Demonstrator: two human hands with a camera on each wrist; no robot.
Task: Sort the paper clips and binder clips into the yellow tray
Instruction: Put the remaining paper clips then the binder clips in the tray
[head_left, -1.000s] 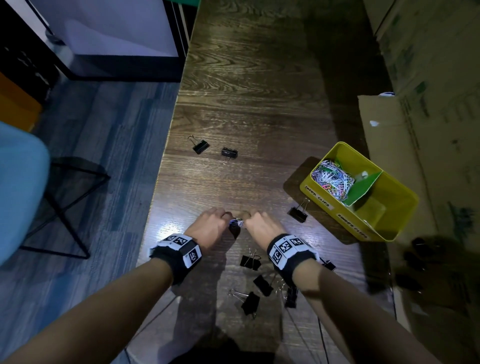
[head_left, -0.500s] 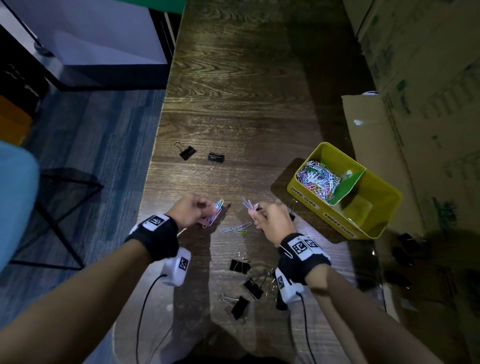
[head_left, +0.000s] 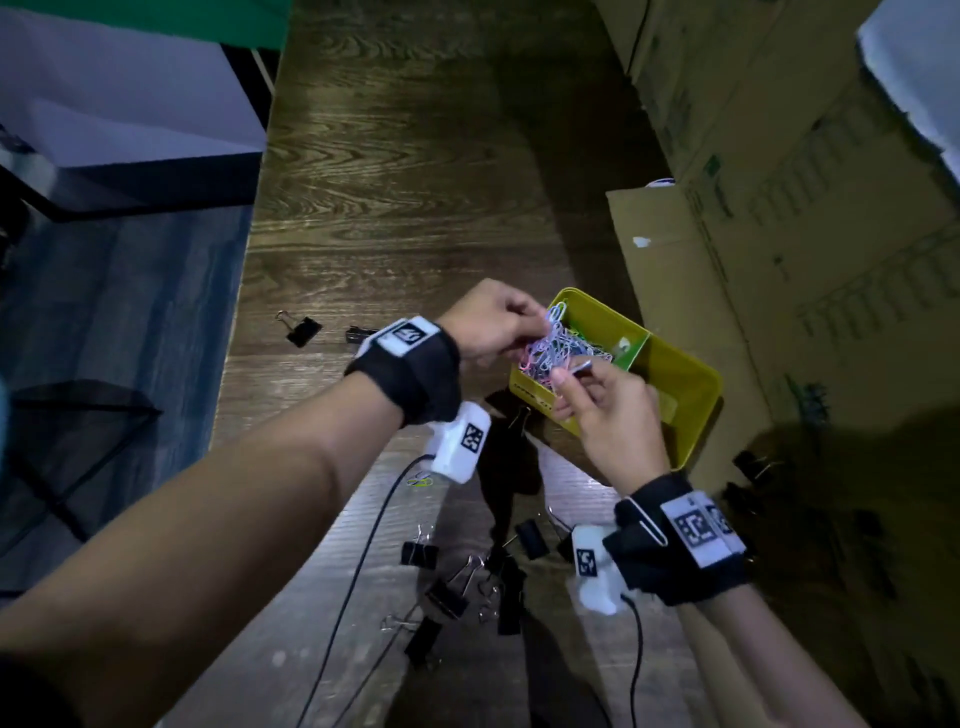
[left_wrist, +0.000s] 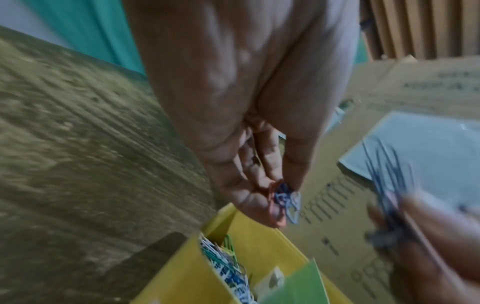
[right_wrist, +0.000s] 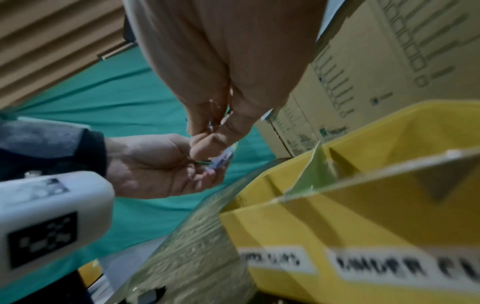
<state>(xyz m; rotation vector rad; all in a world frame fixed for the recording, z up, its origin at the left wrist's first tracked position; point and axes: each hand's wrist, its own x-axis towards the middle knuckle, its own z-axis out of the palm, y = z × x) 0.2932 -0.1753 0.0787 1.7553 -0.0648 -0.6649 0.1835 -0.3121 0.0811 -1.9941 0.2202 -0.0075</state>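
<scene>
**A:** What does the work sit on?

**B:** A long dark wooden table with a strong grain, running away from the person. Its left edge drops to a grey-blue floor, where a thin black metal frame stands. Cardboard boxes are stacked along the right side, and a green cloth hangs at the far end.

**A:** And the tray?

**B:** The yellow tray stands at the table's right edge, just beside the boxes. A green divider splits it; the far-left compartment holds a heap of coloured paper clips. White labels with blurred print are on its near wall.

**A:** The hands?

**B:** Both are over the tray's far-left compartment. The left hand pinches a few loose clips, red and blue, at its fingertips. The right hand has finger and thumb closed on several more wire clips, though they are blurred.

**A:** What lies on the table itself?

**B:** A cluster of black binder clips near the person, between the forearms. Two more binder clips lie apart on the left, further out. One green paper clip lies below the left wrist camera. Black cables trail from both wrist cameras across the near table.
</scene>
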